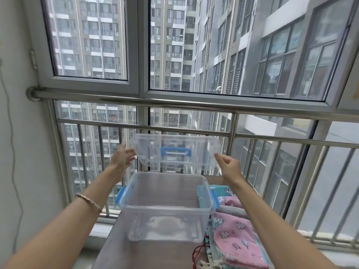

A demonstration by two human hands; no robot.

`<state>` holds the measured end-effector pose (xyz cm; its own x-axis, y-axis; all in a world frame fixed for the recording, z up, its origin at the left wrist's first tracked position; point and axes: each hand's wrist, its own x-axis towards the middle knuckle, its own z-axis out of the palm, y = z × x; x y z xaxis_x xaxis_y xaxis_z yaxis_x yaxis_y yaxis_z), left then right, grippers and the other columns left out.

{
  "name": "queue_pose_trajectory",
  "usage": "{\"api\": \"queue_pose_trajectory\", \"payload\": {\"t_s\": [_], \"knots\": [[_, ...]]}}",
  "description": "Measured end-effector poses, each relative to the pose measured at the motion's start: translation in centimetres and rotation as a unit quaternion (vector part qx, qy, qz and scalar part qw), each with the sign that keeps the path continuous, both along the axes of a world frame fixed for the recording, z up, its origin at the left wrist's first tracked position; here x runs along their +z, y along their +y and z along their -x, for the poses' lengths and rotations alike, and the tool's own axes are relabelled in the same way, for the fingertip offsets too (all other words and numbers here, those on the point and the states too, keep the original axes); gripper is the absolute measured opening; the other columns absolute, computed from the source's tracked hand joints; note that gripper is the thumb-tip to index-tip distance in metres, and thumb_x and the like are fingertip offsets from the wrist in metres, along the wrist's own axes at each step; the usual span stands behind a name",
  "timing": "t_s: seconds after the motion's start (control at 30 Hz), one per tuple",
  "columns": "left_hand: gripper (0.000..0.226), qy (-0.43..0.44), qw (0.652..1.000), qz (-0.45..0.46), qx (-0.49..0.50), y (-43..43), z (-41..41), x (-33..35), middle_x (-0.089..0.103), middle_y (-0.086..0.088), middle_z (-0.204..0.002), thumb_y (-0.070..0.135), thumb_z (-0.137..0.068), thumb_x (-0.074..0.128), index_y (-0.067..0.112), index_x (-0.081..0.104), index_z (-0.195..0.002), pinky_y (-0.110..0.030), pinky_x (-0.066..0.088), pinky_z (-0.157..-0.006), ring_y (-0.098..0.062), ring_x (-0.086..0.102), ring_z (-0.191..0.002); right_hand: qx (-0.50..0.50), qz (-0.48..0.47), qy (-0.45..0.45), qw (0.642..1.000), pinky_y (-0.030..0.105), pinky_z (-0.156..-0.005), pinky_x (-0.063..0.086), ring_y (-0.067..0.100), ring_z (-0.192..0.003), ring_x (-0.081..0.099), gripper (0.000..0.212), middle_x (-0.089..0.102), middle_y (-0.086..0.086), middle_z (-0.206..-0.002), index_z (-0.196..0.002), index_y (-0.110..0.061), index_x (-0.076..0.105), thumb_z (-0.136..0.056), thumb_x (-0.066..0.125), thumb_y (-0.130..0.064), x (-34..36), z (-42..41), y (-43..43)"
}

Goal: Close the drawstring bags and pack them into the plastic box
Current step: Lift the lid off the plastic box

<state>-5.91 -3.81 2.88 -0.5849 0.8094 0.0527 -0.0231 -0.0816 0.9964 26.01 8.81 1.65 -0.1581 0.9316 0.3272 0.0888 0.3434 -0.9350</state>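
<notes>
Bags (237, 235) partly behind box (165, 220), partly off-frame

arms: both outstretched | left hand (121, 158): at left end of lid (174, 144), fingers straight, spread | right hand (230, 166): at lid's right end, thumb and forefinger pinching it, others curled

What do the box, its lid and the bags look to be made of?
Box: clear, slightly hazy rigid plastic with a glossy finish; the table shows through its walls.
Lid: the same clear plastic, with the railing visible through it. Its blue handle and the box's side latches look like opaque plastic.
Bags: matte printed woven fabric, possibly cotton, judging by the soft folds and frayed fringe.
</notes>
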Motion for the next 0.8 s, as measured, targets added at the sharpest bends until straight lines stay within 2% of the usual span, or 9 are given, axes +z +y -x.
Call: {"api": "queue_pose_trajectory", "payload": {"t_s": [0.07,0.13,0.2,0.27,0.4,0.5,0.67,0.73,0.8], "knots": [[0.063,0.037,0.999,-0.021,0.004,0.5,-0.2,0.0,0.057,-0.011,-0.132,0.049,-0.101,0.019,0.004,0.053,-0.127,-0.05,0.018,-0.118,-0.024,0.049,-0.126,-0.033,0.025,0.024,0.999,0.041,-0.092,0.048,0.035,-0.093,0.063,0.071,0.066,0.03,-0.109,-0.108,0.015,0.062,-0.088,0.057,-0.053,0.2,1.1,0.7],[0.059,0.058,0.997,-0.052,0.002,1.2,-0.2,0.0,0.052,-0.013,-0.139,0.045,-0.101,0.022,0.002,0.049,-0.132,-0.048,0.019,-0.118,-0.026,0.046,-0.13,-0.047,0.047,0.032,0.997,0.039,-0.082,0.049,0.037,-0.081,0.059,0.076,0.064,0.033,-0.097,-0.102,0.021,0.057,-0.09,0.051,-0.053,0.5,2.3,1.4],[0.063,0.078,0.995,-0.055,-0.017,2.1,0.1,0.2,0.04,-0.011,-0.148,0.05,-0.097,0.027,0.006,0.038,-0.142,-0.051,0.019,-0.117,-0.027,0.039,-0.135,-0.041,0.074,0.024,0.996,0.044,-0.091,0.048,0.041,-0.1,0.062,0.06,0.064,0.03,-0.111,-0.096,0.014,0.061,-0.1,0.042,-0.043,0.7,3.7,2.1],[0.075,0.096,0.994,-0.037,-0.035,3.1,0.5,0.3,0.031,-0.008,-0.153,0.06,-0.089,0.031,0.015,0.03,-0.148,-0.057,0.016,-0.116,-0.027,0.035,-0.137,-0.03,0.102,0.021,0.994,0.052,-0.099,0.043,0.046,-0.113,0.056,0.053,0.057,0.034,-0.12,-0.11,0.016,0.055,-0.103,0.035,-0.033,0.8,5.0,2.9],[0.078,0.11,0.991,-0.032,-0.063,4.7,1.7,0.3,0.025,-0.005,-0.156,0.067,-0.09,0.029,0.018,0.023,-0.15,-0.055,0.011,-0.117,-0.026,0.025,-0.142,0.013,0.128,-0.017,0.992,0.05,-0.105,0.041,0.03,-0.097,0.059,0.053,0.059,0.019,-0.105,-0.133,0.002,0.042,-0.102,0.033,-0.039,0.5,6.6,4.6],[0.102,0.107,0.99,0.037,-0.081,5.5,3.0,0.0,0.017,-0.004,-0.158,0.087,-0.073,0.029,0.024,0.015,-0.151,-0.057,0.012,-0.116,-0.026,0.02,-0.144,0.059,0.173,-0.039,0.982,0.05,-0.113,0.033,0.034,-0.129,0.047,0.058,0.044,0.017,-0.143,-0.144,-0.001,0.034,-0.104,0.028,-0.043,0.4,7.5,6.1],[0.115,0.012,0.979,0.159,-0.125,6.8,5.7,-2.7,0.013,-0.011,-0.159,0.091,-0.071,0.026,0.011,0.007,-0.153,-0.052,0.019,-0.116,-0.031,0.018,-0.145,0.117,0.246,-0.122,0.955,0.047,-0.107,0.04,0.032,-0.119,0.052,0.076,0.052,0.016,-0.135,-0.14,-0.006,0.042,-0.094,0.03,-0.066,-1.5,8.0,9.8],[0.117,-0.034,0.972,0.187,-0.14,6.7,6.0,-4.0,0.011,-0.015,-0.158,0.088,-0.072,0.027,0.005,0.005,-0.152,-0.05,0.019,-0.116,-0.034,0.017,-0.145,0.143,0.279,-0.176,0.933,0.041,-0.101,0.041,0.032,-0.116,0.052,0.075,0.05,0.019,-0.131,-0.142,-0.007,0.036,-0.095,0.027,-0.065,-2.2,8.2,9.9],[0.116,-0.077,0.963,0.21,-0.149,6.6,6.3,-5.1,0.012,-0.019,-0.157,0.086,-0.073,0.027,0.002,0.004,-0.151,-0.049,0.024,-0.114,-0.036,0.021,-0.143,0.161,0.313,-0.213,0.911,0.045,-0.112,0.027,0.035,-0.137,0.035,0.081,0.032,0.02,-0.151,-0.152,-0.009,0.015,-0.095,0.021,-0.066,-3.3,8.2,10.3]]}}
